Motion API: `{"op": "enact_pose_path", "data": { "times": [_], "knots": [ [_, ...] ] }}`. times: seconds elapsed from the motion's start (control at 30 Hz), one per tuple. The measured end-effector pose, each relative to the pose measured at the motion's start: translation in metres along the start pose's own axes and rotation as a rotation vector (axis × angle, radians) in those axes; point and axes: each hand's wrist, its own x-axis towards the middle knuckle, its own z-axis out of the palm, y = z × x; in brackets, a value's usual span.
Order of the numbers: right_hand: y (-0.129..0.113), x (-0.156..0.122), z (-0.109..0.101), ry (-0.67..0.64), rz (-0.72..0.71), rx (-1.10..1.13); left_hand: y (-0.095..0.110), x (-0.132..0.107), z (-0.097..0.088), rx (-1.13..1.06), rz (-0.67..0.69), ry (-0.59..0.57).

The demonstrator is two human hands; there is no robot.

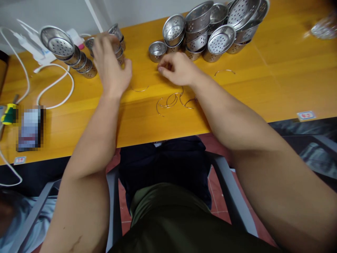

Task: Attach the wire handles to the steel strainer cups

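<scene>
My left hand [112, 65] reaches over a group of small perforated metal cups [119, 56] at the back left. Its fingers are stretched out and its thumb stands apart; the fingertips are partly blurred, and I cannot tell whether they touch a cup. My right hand [179, 68] is closed, thumb and fingers pinched together just in front of a small metal cup [157, 51]. Whatever may be in that pinch is hidden. Between and below the hands, several thin curved wires [171, 101] lie on the yellow table [142, 123]. Another curved wire [225, 71] lies right of my right wrist.
Stacks of perforated metal cups [196, 28] stand along the back right. A leaning cup stack [76, 58] stands at left, near a white cable [72, 88] and power strip [39, 52]. A phone [30, 128] and a green-yellow tool handle [9, 114] lie far left.
</scene>
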Motion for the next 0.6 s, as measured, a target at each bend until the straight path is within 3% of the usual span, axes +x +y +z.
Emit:
{"op": "enact_pose_path", "data": {
  "times": [0.13, 0.2, 0.3, 0.4, 0.6],
  "knots": [
    [0.004, -0.005, -0.006, 0.031, 0.006, 0.007, -0.037, -0.002, 0.005, 0.269, -0.492, -0.026],
    [0.005, -0.007, -0.007, 0.030, 0.000, 0.017, -0.051, -0.009, 0.016, 0.331, -0.591, -0.080],
    [0.006, -0.008, -0.007, 0.005, -0.008, 0.016, -0.065, -0.018, 0.026, 0.274, -0.589, -0.116],
    [0.008, -0.007, -0.005, -0.011, -0.029, 0.039, -0.069, -0.022, 0.024, 0.182, -0.520, -0.197],
    [0.011, -0.006, -0.001, -0.003, -0.030, 0.096, -0.056, -0.023, 0.015, 0.205, -0.475, -0.298]
  ]
}}
